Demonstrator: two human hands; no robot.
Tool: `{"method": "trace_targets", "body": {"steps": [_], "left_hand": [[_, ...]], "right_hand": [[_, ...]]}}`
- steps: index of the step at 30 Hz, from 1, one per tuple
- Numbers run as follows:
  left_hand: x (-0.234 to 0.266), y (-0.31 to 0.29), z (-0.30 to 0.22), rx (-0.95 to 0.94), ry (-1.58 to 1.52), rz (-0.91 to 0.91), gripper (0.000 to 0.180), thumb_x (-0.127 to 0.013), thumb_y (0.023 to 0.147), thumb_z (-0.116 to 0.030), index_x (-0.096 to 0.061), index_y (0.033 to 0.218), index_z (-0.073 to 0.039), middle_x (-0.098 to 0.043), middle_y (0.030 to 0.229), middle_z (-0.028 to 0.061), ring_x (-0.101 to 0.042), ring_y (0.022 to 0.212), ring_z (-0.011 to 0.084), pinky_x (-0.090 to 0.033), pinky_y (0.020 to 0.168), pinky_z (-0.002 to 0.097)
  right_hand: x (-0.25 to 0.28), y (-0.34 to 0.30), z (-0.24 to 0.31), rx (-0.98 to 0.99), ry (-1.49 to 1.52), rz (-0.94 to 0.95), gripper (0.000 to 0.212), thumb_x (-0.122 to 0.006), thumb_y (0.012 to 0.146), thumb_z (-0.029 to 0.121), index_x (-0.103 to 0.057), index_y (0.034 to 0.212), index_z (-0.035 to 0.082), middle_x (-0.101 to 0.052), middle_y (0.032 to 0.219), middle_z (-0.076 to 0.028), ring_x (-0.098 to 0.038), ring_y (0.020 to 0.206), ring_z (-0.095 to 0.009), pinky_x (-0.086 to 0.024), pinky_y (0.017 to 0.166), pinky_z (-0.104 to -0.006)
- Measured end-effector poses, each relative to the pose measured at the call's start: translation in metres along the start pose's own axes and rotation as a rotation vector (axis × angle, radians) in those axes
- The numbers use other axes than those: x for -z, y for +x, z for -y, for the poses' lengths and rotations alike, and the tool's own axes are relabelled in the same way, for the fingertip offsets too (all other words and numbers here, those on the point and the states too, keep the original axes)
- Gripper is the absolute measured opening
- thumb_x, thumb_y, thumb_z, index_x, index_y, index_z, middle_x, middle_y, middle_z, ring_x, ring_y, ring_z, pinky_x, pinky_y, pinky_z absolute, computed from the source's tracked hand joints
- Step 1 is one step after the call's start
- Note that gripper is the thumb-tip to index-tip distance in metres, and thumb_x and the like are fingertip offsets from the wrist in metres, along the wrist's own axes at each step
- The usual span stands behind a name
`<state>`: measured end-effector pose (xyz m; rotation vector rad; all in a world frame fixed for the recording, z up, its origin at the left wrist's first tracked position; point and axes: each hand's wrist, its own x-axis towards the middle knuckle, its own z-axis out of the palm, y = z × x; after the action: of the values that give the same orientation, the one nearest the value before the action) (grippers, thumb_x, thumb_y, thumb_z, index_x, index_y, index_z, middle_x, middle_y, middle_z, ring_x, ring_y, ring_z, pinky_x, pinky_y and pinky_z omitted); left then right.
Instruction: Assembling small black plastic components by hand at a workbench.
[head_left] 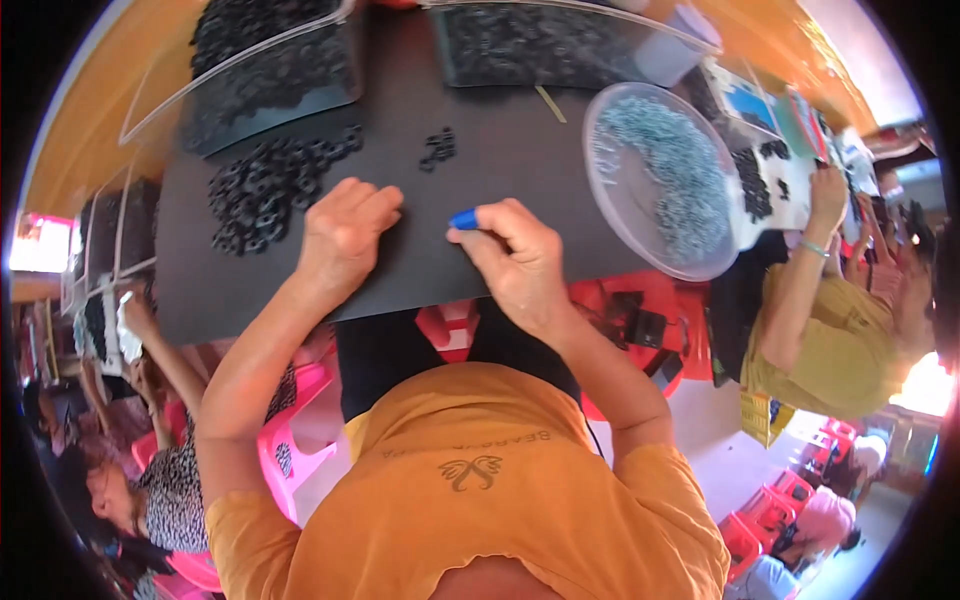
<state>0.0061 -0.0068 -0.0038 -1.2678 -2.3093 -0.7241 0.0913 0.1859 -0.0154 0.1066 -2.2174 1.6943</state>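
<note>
In the head view, we see our right hand point(515, 250), blue cover point(463, 219) on the index fingertip, pinched narrow; whether anything sits between, we cannot tell. Our left hand point(345, 230) is curled over the dark tabletop point(500, 140), its grip hidden. Just beyond lie a small black cluster point(437, 149) and, to the left, a larger black pile point(265, 195). Pale-blue pieces point(685, 165) fill part of the clear bowl point(632, 200) at right.

Line of dark lettering point(467, 446) across the orange shirt point(480, 540).
</note>
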Motion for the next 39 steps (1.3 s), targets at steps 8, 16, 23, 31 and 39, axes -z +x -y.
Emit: {"method": "trace_targets", "body": {"steps": [8, 16, 23, 31, 39], "left_hand": [[-0.006, -0.002, -0.012, -0.151, 0.237, 0.005, 0.03, -0.06, 0.055, -0.005, -0.058, 0.084, 0.001, -0.045, 0.068, 0.0065, -0.049, 0.068, 0.0225, -0.046, 0.054, 0.0323], [-0.001, -0.002, -0.016, -0.184, 0.296, 0.065, 0.029, -0.058, 0.06, -0.007, -0.058, 0.087, 0.004, -0.045, 0.071, 0.0068, -0.049, 0.071, 0.0218, -0.045, 0.056, 0.0315], [0.001, -0.008, -0.019, -0.076, 0.297, 0.026, 0.023, -0.06, 0.067, 0.001, -0.06, 0.09, 0.004, -0.048, 0.072, 0.0078, -0.05, 0.071, 0.0243, -0.045, 0.059, 0.0325], [0.017, 0.009, -0.047, 0.971, -1.176, -0.069, 0.018, -0.05, 0.09, -0.004, -0.062, 0.102, 0.003, -0.066, 0.078, 0.0099, -0.054, 0.056, 0.0098, -0.045, 0.054, 0.0215], [0.018, 0.014, -0.058, 0.987, -1.696, -0.065, 0.015, -0.054, 0.092, -0.008, -0.059, 0.1, 0.004, -0.066, 0.08, 0.0175, -0.059, 0.055, 0.0157, -0.049, 0.054, 0.0273]], "right_hand": [[-0.001, 0.001, -0.002, -0.045, 0.136, -0.031, 0.01, -0.066, 0.076, -0.006, -0.063, 0.085, -0.001, -0.057, 0.073, -0.009, -0.055, 0.063, -0.018, -0.044, 0.058, -0.0286], [0.006, -0.004, 0.001, -0.032, 0.031, 0.009, 0.009, -0.065, 0.08, -0.004, -0.066, 0.088, 0.0, -0.059, 0.08, -0.003, -0.054, 0.069, -0.008, -0.043, 0.063, -0.0218], [0.085, 0.01, 0.033, 0.229, -0.392, -0.156, 0.012, -0.069, 0.074, 0.002, -0.061, 0.083, 0.002, -0.055, 0.07, -0.011, -0.053, 0.066, -0.028, -0.043, 0.06, -0.0366], [0.156, 0.035, -0.007, 0.185, -0.83, 0.026, 0.017, -0.067, 0.074, 0.008, -0.066, 0.09, 0.002, -0.064, 0.082, -0.012, -0.06, 0.078, -0.026, -0.046, 0.071, -0.0366], [0.148, 0.049, -0.012, 0.197, -0.952, 0.233, 0.011, -0.061, 0.074, 0.011, -0.061, 0.08, 0.001, -0.06, 0.083, -0.016, -0.055, 0.088, -0.035, -0.044, 0.076, -0.0457]]}}
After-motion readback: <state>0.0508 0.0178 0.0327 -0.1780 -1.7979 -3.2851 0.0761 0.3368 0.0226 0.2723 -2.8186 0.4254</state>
